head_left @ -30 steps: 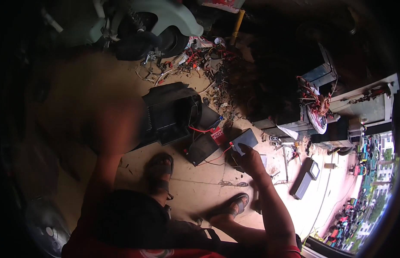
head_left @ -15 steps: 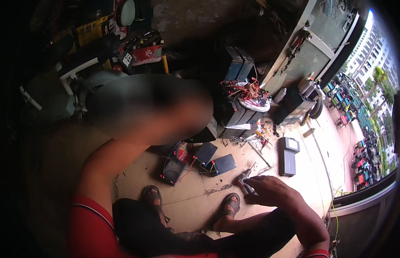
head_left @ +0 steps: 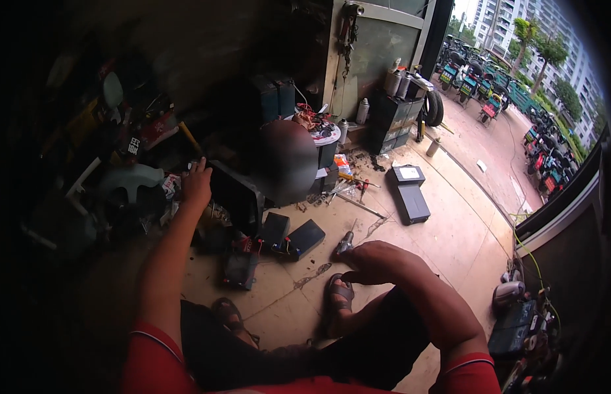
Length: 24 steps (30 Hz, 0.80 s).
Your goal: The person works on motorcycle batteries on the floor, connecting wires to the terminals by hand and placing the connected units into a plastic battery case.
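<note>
Disassembly partly advanced: right hand [head_left: 378, 261] closed around a screwdriver [head_left: 343, 245], left hand [head_left: 196, 186] loosely curled atop the black case [head_left: 236, 194], loose batteries [head_left: 304, 238] lying between them.

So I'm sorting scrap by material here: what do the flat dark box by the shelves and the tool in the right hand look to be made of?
The flat dark box looks like moulded plastic with a dull grey-black finish: even colour, soft rounded edges, no glint. The tool in the right hand seems to have a dark grip, plastic or rubber, with a lighter metallic-looking end; it is too small to be sure.
</note>
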Tool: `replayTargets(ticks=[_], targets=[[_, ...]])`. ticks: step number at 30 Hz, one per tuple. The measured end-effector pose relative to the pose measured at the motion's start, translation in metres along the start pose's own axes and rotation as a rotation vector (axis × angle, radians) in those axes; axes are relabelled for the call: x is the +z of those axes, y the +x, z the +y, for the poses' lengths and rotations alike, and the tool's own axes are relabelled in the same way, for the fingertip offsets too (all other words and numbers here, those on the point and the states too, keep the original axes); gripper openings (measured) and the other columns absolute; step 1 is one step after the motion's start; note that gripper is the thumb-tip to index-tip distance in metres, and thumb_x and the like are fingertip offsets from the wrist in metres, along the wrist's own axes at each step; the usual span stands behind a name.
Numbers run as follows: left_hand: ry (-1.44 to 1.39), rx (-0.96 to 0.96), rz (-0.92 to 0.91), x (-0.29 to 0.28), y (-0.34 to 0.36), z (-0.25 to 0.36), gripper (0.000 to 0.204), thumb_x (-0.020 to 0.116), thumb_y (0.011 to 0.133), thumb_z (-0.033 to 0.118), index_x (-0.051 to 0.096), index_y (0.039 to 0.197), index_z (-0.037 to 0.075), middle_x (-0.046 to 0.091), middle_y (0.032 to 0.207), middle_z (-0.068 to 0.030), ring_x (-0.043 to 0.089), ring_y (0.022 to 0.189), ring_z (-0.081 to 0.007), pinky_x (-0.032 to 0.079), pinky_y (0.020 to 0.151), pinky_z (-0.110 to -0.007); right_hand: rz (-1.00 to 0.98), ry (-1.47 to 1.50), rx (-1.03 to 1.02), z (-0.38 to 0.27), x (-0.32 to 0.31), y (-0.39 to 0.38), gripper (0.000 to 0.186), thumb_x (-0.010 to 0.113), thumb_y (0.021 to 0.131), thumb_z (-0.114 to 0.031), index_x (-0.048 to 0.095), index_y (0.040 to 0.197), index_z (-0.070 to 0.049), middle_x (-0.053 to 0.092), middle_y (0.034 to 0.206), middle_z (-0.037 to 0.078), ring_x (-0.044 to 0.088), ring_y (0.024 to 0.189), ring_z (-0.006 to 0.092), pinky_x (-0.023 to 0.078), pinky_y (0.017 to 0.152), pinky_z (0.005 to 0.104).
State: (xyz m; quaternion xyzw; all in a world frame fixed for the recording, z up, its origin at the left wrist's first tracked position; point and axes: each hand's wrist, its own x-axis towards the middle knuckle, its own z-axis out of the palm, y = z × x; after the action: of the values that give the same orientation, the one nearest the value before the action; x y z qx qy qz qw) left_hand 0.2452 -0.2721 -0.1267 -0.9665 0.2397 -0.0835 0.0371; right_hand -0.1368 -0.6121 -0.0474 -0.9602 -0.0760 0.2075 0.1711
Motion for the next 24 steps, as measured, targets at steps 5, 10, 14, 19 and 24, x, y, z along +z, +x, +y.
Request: replayTargets(ticks=[5, 10, 14, 19, 24], targets=[[0.035, 0.139, -0.063, -0.009, -0.013, 0.019, 0.036, 0.055, 0.101, 0.014, 0.055, 0.137, 0.019, 0.033, 0.157, -0.0094, 0.024, 0.146, -0.0341, 0.028, 0.122, -0.058, -0.105, 0.087, 0.046, 0.010, -0.013, -0.001, 0.054, 0.066, 0.090, -0.043, 0.061, 0.129, -0.006, 0.068, 0.114, 0.019, 0.064, 0.107, 0.0357, 0.051, 0.093, 0.0417], [-0.028, 0.391, 0.284, -0.007, -0.038, 0.028, 0.036, 0.071, 0.083, 0.003, 0.068, 0.117, 0.013, 0.057, 0.107, -0.0100, 0.049, 0.112, -0.0367, 0.039, 0.106, -0.054, -0.102, 0.141, 0.090, 0.013, -0.041, 0.009, 0.062, 0.071, 0.086, -0.041, 0.058, 0.133, -0.003, 0.070, 0.110, 0.020, 0.067, 0.102, 0.0341, 0.053, 0.089, 0.0395], [0.028, 0.048, 0.041, 0.027, -0.058, -0.010, 0.058, 0.071, 0.089, 0.007, 0.050, 0.141, 0.023, 0.047, 0.138, -0.0119, 0.041, 0.130, -0.0370, 0.042, 0.113, -0.055, 0.024, 0.202, -0.070, 0.030, -0.033, 0.036, 0.059, 0.073, 0.086, -0.038, 0.059, 0.130, -0.001, 0.070, 0.114, 0.019, 0.067, 0.101, 0.0334, 0.052, 0.090, 0.0380], [-0.068, 0.056, -0.139, 0.040, -0.065, -0.014, 0.035, 0.053, 0.099, 0.004, 0.053, 0.134, 0.011, 0.048, 0.139, -0.0177, 0.059, 0.099, -0.0383, 0.057, 0.082, -0.057, 0.309, 0.348, -0.007, 0.038, -0.033, 0.022, 0.048, 0.081, 0.076, -0.011, 0.066, 0.121, -0.002, 0.073, 0.107, 0.011, 0.070, 0.090, 0.0186, 0.056, 0.080, 0.0308], [-0.448, -0.216, -0.086, 0.054, -0.068, -0.040, 0.020, 0.053, 0.097, 0.003, 0.062, 0.113, 0.008, 0.052, 0.135, -0.0134, 0.061, 0.080, -0.0311, 0.054, 0.063, -0.047, 0.385, 0.509, -0.079, 0.032, -0.033, 0.035, 0.037, 0.074, 0.078, 0.000, 0.070, 0.115, -0.002, 0.074, 0.101, 0.010, 0.070, 0.085, 0.0148, 0.056, 0.076, 0.0282]])
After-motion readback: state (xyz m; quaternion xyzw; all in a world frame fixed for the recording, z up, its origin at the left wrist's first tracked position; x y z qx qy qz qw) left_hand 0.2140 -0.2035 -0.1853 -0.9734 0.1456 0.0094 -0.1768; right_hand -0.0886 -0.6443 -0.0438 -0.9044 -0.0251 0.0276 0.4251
